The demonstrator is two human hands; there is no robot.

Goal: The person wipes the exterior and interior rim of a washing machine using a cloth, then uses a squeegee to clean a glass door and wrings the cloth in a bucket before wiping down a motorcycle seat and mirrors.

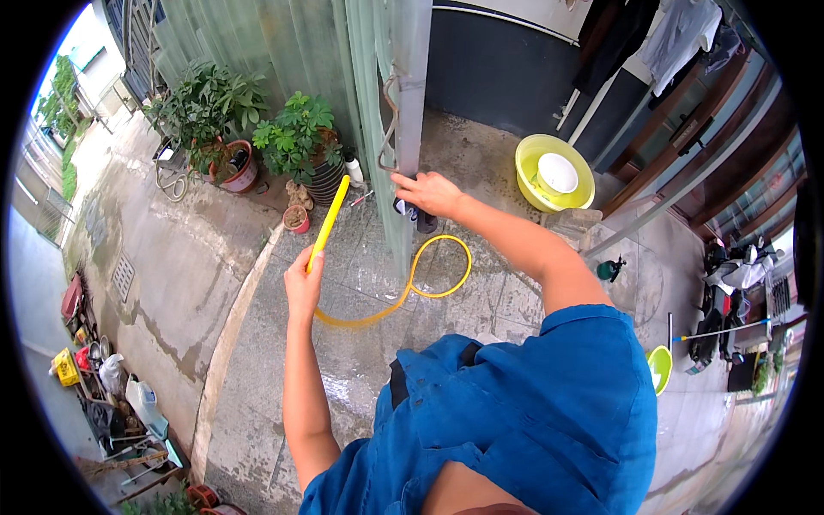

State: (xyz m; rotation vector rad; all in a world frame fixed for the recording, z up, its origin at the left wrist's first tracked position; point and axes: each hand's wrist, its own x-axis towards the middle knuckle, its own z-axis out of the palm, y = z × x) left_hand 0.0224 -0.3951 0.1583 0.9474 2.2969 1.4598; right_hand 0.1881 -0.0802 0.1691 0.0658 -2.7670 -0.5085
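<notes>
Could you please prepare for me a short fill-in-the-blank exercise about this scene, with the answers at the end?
1. In colour, the hose in the left hand is ____.
2. The right hand is ____ (nearer to / farther from) the metal post than the left hand is.
3. The white bowl sits ____ (inside / outside) the yellow basin.
4. The colour of the person's shirt is ____.

Missing words: yellow; nearer to; inside; blue.
</notes>
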